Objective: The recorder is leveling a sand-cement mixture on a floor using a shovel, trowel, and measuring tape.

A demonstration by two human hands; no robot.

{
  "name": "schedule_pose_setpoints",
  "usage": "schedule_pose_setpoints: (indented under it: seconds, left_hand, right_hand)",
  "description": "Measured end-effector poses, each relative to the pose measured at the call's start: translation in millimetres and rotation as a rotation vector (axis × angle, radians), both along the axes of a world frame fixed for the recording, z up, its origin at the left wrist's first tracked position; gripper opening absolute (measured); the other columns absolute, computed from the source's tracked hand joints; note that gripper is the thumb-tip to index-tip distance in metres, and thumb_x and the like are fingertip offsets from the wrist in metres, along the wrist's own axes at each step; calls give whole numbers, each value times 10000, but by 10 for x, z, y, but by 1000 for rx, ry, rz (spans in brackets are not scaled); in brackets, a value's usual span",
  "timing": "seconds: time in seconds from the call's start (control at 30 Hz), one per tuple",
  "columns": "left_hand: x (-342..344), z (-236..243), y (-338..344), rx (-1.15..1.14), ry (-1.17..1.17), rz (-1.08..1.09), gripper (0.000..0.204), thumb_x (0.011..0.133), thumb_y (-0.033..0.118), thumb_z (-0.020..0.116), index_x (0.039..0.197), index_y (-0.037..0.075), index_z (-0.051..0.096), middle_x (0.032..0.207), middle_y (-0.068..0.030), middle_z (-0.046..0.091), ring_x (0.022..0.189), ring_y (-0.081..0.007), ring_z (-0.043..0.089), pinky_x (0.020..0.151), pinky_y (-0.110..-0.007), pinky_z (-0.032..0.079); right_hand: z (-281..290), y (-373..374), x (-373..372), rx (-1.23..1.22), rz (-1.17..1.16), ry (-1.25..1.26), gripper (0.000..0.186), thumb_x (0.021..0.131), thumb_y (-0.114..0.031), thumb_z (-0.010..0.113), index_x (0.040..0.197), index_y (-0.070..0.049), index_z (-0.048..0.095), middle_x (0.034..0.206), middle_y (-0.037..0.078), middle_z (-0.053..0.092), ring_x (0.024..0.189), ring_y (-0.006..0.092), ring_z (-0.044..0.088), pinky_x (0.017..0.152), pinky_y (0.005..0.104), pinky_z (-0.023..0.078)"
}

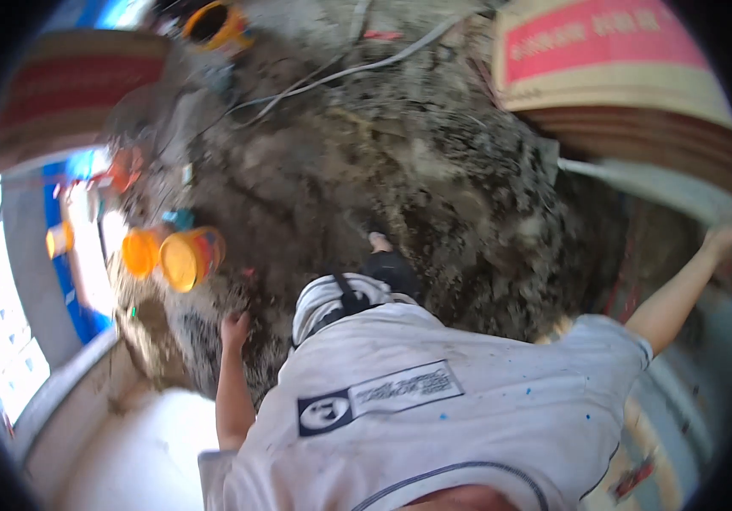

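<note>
Far right, big sacks [613, 60] lie stacked. Far away, a grey hose [366, 66] crosses the dirt near what may be a bucket [213, 24].

Paint-flecked white short-sleeved shirt [434, 400] with a dark-and-white chest patch, bare forearms, dark shoe [391, 268].

- Left hand [235, 327] hangs low beside the body, arm straight, fingers loosely curled, grip empty.
- Right hand [726, 236] reaches out and up, arm stretched; its fingers are hard to make out.
</note>
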State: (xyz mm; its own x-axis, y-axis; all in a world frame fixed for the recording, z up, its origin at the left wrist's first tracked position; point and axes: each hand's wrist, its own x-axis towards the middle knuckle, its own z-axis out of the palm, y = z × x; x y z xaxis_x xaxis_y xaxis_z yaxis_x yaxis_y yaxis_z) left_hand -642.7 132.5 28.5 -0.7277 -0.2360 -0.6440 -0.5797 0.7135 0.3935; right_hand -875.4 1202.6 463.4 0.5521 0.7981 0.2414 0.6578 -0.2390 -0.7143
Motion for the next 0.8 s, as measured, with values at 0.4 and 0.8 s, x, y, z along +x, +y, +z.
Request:
schedule_pose_setpoints:
  seconds: [0.4,0.8]
  left_hand:
    - [1567,-371,-105,40,195,597,406,869,306,700,1188,66,775,1191,-183,770,1135,-373,723,991,-448,577]
    - [6416,-1424,-177,-124,172,1594,319,875,297,695,1066,55,774,1118,-217,761,1072,-382,731,919,-459,584]
  right_hand:
    - [-3478,-6990,613,-863,1888,118,242,997,-298,641,1015,-57,650,875,121,693,822,247,625,825,418,523]
    - [-3726,-13273,2190,-1086,3342,-36,175,1035,-233,697,1066,-61,702,942,33,699,836,119,642,745,298,529]
